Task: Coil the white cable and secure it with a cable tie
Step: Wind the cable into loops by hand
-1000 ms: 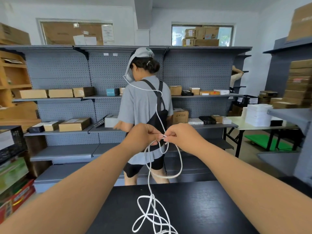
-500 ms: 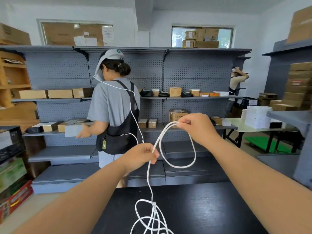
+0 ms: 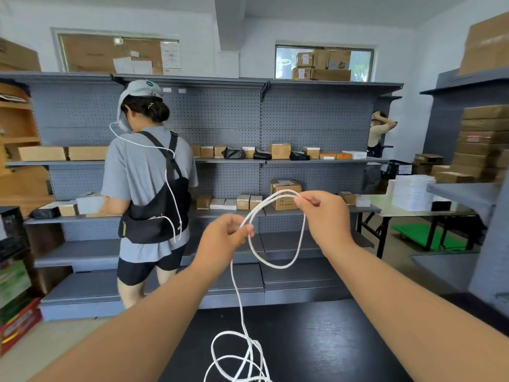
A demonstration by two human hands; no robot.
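Note:
A white cable [image 3: 278, 264] hangs in a loop between my two hands, held up in front of me. My left hand [image 3: 224, 237] pinches the cable at the loop's lower left. My right hand [image 3: 325, 216] pinches the top of the loop, higher and to the right. From my left hand a strand drops to a loose tangle of cable [image 3: 239, 359] on the black table [image 3: 330, 348]. I see no cable tie.
A person in a grey shirt [image 3: 146, 183] stands at the grey shelving [image 3: 303, 128] just beyond the table, left of my hands. Boxes line the shelves. Another person [image 3: 378, 133] stands far right. A folding table [image 3: 407, 210] holds white boxes.
My hands moved apart: the right hand rose up and right, pulling the cable into a wider loop. The person ahead stepped left along the shelves.

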